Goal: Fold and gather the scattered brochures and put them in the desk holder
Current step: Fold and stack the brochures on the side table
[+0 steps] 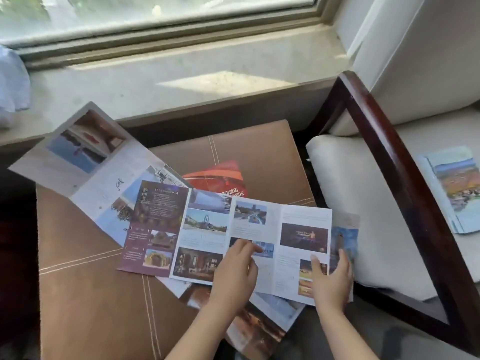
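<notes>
An unfolded brochure (207, 229) with a purple left panel and several photos lies spread on a brown leather ottoman (85, 294). My left hand (235, 271) rests on its middle panels, index finger stretched toward a small photo. My right hand (331, 279) grips the brochure's right edge, thumb on top and fingers behind the outer panel. A long pale unfolded brochure (85, 162) lies beneath it to the left, an orange-red leaflet (220, 178) behind it, and another brochure (259, 326) underneath near the front edge. No desk holder is in view.
A folded blue brochure (454, 188) lies on the white cushion of an armchair (405, 178) with a dark wooden arm at the right. A stone window sill (181, 81) runs behind the ottoman. A pale cloth (11, 84) sits at the far left.
</notes>
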The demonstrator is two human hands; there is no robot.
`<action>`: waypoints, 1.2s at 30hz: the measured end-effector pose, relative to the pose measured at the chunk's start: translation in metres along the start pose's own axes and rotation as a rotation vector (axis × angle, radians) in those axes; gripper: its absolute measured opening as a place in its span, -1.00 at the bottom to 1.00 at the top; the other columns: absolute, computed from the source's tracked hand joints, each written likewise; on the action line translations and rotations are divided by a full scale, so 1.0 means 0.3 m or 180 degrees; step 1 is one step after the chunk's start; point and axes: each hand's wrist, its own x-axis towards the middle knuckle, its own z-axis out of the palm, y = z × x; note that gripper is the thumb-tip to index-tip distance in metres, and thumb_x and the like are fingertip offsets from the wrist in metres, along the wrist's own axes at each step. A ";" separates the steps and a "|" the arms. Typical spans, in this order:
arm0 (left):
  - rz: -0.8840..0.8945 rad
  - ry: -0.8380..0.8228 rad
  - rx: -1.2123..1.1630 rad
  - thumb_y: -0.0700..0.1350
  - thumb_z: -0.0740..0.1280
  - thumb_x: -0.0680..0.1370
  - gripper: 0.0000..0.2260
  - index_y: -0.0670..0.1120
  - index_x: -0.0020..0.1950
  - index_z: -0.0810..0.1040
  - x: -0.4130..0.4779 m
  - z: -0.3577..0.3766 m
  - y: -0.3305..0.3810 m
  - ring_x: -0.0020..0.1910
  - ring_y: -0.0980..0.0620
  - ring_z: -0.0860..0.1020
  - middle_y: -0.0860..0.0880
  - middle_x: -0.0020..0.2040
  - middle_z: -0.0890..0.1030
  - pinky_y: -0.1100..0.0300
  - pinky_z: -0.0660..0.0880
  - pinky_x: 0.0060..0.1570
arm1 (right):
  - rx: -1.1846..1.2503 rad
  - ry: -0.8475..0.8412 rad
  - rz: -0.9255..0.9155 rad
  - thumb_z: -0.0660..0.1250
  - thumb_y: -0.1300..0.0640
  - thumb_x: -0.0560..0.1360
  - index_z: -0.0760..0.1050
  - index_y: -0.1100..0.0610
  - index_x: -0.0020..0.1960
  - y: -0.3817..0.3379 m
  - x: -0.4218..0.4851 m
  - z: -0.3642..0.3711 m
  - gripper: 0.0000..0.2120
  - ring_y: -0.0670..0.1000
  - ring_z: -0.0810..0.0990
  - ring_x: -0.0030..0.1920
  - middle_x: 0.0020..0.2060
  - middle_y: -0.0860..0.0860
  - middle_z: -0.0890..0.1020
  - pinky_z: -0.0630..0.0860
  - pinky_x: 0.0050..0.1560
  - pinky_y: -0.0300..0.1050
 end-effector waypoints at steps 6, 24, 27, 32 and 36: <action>0.0111 -0.0668 0.1036 -0.09 0.11 0.58 -0.45 0.05 0.56 0.05 -0.005 0.077 -0.122 0.57 0.08 -0.09 0.10 0.58 0.00 0.14 -0.08 0.53 | 0.0234 0.0152 -0.0203 0.37 0.14 0.51 0.57 0.11 0.15 0.023 -0.012 0.041 -0.78 0.14 0.61 0.03 0.03 0.07 0.66 0.52 -0.04 -0.02; -0.1023 0.0862 -0.0122 -0.16 0.22 0.57 -0.68 -0.05 0.33 0.39 0.053 -0.043 -0.156 0.38 0.00 0.26 0.00 0.35 0.38 0.17 0.20 0.30 | -0.0199 -0.0981 -0.1001 0.29 -0.06 0.53 0.50 -0.03 0.28 -0.209 -0.293 0.209 -0.66 -0.08 0.33 0.37 0.34 -0.11 0.42 0.38 0.31 -0.11; -0.1292 0.0708 0.0355 -0.02 0.27 0.56 -0.50 -0.07 0.47 0.24 0.037 -0.065 -0.207 0.52 -0.07 0.06 -0.06 0.51 0.17 -0.03 0.08 0.47 | 0.0025 -0.0415 -0.0646 0.38 0.15 0.49 0.45 0.10 0.29 -0.204 -0.235 0.229 -0.62 0.06 0.39 0.31 0.31 0.03 0.42 0.43 0.20 -0.04; -0.1261 0.0285 0.0572 0.12 0.26 0.54 -0.32 -0.03 0.55 0.02 0.008 -0.041 -0.256 0.57 -0.02 -0.13 0.02 0.58 -0.12 -0.02 0.00 0.52 | 0.0300 -0.0360 0.0569 0.46 0.12 0.42 0.43 0.19 0.23 -0.228 -0.100 0.251 -0.56 0.18 0.42 0.22 0.19 0.18 0.49 0.40 0.16 0.06; -0.1256 0.0341 0.0557 0.12 0.25 0.54 -0.33 -0.01 0.55 0.02 0.004 -0.043 -0.267 0.57 0.04 -0.12 0.06 0.59 -0.10 -0.01 0.03 0.53 | 0.0299 -0.0565 0.0617 0.46 0.13 0.41 0.53 0.20 -0.02 -0.240 -0.057 0.246 -0.78 0.16 0.49 0.12 0.10 0.15 0.54 0.48 0.07 0.02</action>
